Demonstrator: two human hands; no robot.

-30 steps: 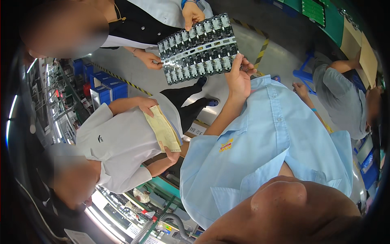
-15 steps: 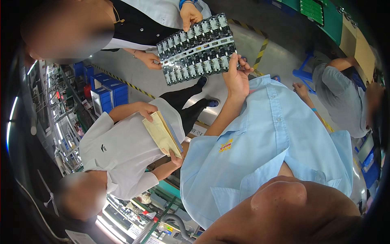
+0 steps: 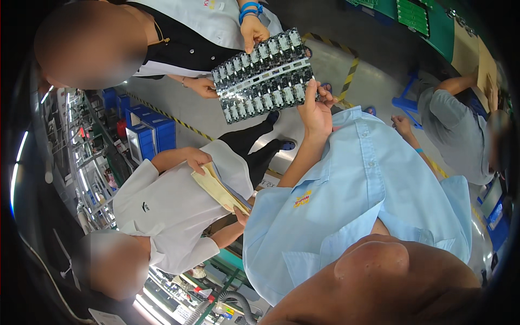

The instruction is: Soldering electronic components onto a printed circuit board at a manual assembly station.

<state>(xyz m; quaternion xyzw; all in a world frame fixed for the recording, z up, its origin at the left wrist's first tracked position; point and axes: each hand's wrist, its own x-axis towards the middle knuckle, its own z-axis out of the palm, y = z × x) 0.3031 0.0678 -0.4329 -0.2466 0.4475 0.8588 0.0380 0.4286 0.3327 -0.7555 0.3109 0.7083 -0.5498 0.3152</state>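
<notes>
A dark circuit-board panel (image 3: 264,78) with two rows of pale, shiny parts is held up at the upper middle. My left hand (image 3: 317,112) grips its right-hand edge, thumb on top and fingers partly hidden beneath. Across from me, a co-worker's hand (image 3: 254,33) pinches the panel's far edge. That person's other hand (image 3: 202,88) is at its left end. My right hand (image 3: 401,127) hangs by my side, apart from the panel, below a blue wristband (image 3: 419,150). Its fingers are loosely bent and apart, with nothing seen in them.
At the left, a person in a white shirt (image 3: 162,203) holds yellow sheets (image 3: 214,189). Blue bins (image 3: 149,132) stand behind them. Another person in grey (image 3: 455,130) works at the right, beside a blue stool (image 3: 406,103). Striped tape (image 3: 351,76) marks the floor.
The panel and my left hand appear slightly lower in view, with both grips kept. The white-shirted person's yellow sheets have shifted and tilted. My right hand has hardly moved.
</notes>
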